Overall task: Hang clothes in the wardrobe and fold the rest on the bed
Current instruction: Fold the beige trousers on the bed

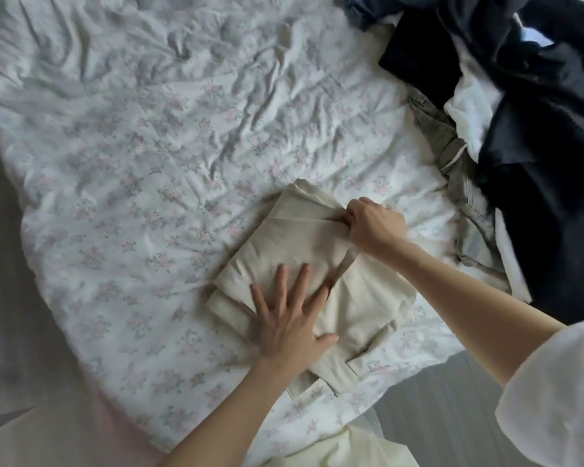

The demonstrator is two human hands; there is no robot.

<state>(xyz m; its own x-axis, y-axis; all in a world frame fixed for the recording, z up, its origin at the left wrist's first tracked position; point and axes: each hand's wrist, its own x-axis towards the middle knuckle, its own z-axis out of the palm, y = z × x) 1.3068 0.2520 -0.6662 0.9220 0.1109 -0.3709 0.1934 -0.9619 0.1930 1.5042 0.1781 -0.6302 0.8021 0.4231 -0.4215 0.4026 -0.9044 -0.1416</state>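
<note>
A beige garment (304, 244) lies partly folded on the floral bed sheet (142, 156), near the bed's front edge. My left hand (290, 315) presses flat on its lower half, fingers spread and straight. My right hand (375, 224) grips a bunched fold at the garment's upper right edge, fingers curled round the cloth. A beige strip of the garment (334, 375) hangs toward the bed's edge below my left wrist.
A heap of unfolded clothes fills the right side: dark navy garments (547, 136), a white piece (472, 106) and olive-grey trousers (466, 183). A folded dark item (418, 59) lies at the heap's top. A pale cream cloth (361, 446) lies at the bottom.
</note>
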